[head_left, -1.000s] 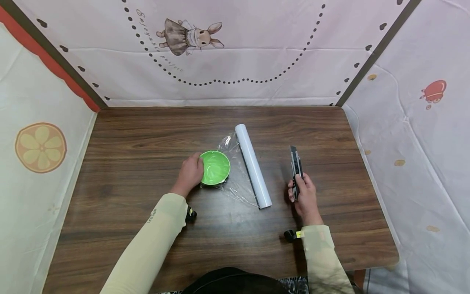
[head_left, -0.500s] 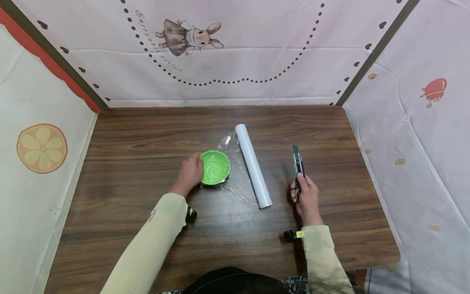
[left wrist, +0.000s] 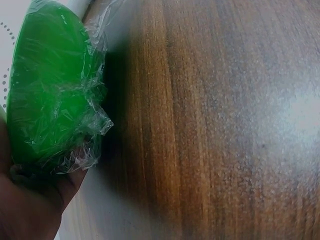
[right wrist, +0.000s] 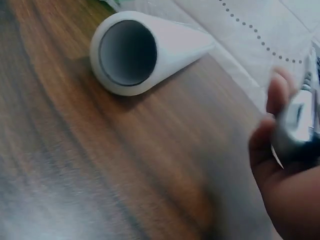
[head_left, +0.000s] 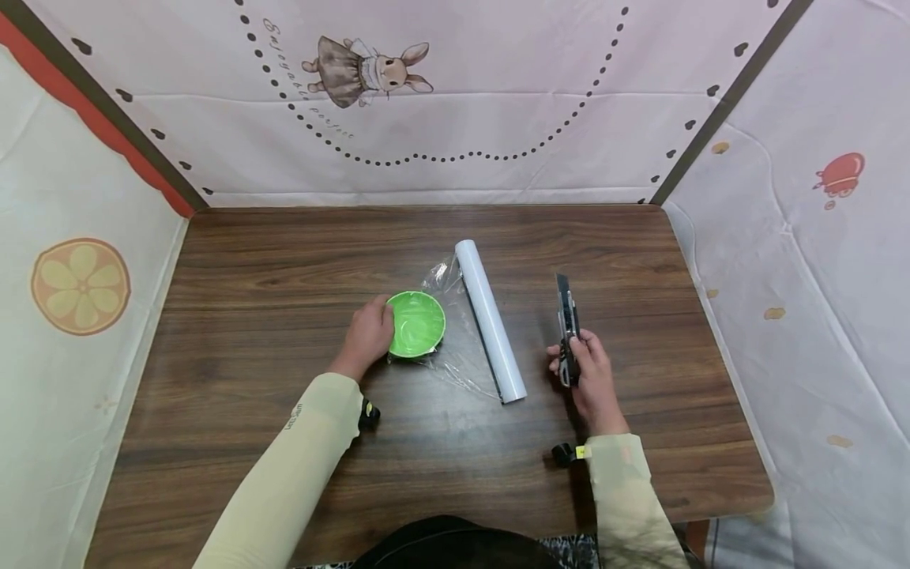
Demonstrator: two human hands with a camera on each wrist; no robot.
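Observation:
My left hand (head_left: 368, 336) grips the near-left rim of a green bowl (head_left: 418, 324). Crinkled plastic wrap (left wrist: 97, 117) covers the bowl and bunches along its side in the left wrist view. A clear sheet of that wrap (head_left: 460, 348) runs from the bowl to a white roll of cling film (head_left: 490, 324), which lies slanted on the table. To the right of the roll, my right hand (head_left: 592, 375) holds a utility knife (head_left: 567, 336) above the table, its blade out and pointing away from me. The right wrist view shows the knife's butt end (right wrist: 300, 120) blurred between thumb and fingers.
The brown wooden table (head_left: 284, 261) is bounded by a printed cloth at the back (head_left: 498, 79) and by cloth walls left and right. In the right wrist view the roll's hollow end (right wrist: 127, 52) faces the camera.
The right hand shifts the knife slightly right, then back left, and its fingertips now stick out further on the left. The left hand, bowl, wrap and roll stay put.

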